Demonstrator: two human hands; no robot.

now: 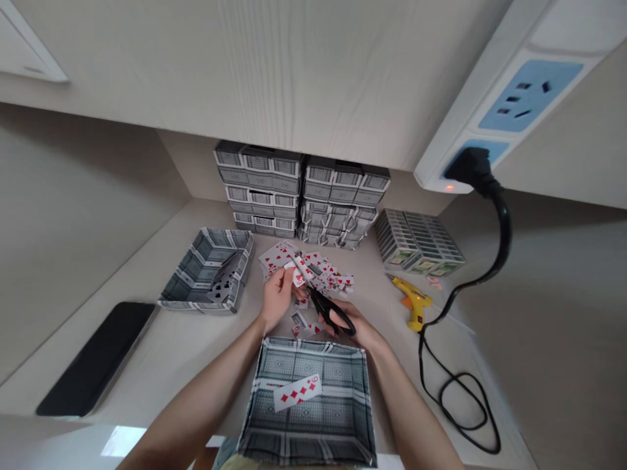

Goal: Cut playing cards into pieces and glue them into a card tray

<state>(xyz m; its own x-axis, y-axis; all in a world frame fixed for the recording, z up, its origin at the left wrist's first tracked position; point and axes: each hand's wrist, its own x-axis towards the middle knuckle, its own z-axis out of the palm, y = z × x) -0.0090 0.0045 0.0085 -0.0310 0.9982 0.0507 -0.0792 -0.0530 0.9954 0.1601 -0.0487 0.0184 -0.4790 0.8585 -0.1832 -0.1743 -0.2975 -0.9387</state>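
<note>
Between the thumb and fingers of my left hand (pixel 278 295) is a red-suited playing card (pixel 300 277), held up above a loose pile. My right hand (pixel 353 323) grips black-handled scissors (pixel 329 308), their blades pointing up and left to the card's lower edge. Whether the blades touch the card I cannot tell. Cut pieces and whole red-suited playing cards (pixel 277 253) lie spread around and beyond both hands. Close to my body, between my forearms, sits an open box made of playing cards (pixel 313 434), with one strip of a diamond card (pixel 297 393) inside.
Left stands another open card box (pixel 235 281) holding black-suited cards, near a black phone-like slab (pixel 98 359). Stacked card boxes (pixel 267 176) line the back. At right are packed card decks (pixel 416 238), a yellow glue gun (pixel 414 303), its looping cord and a power strip (pixel 563 39).
</note>
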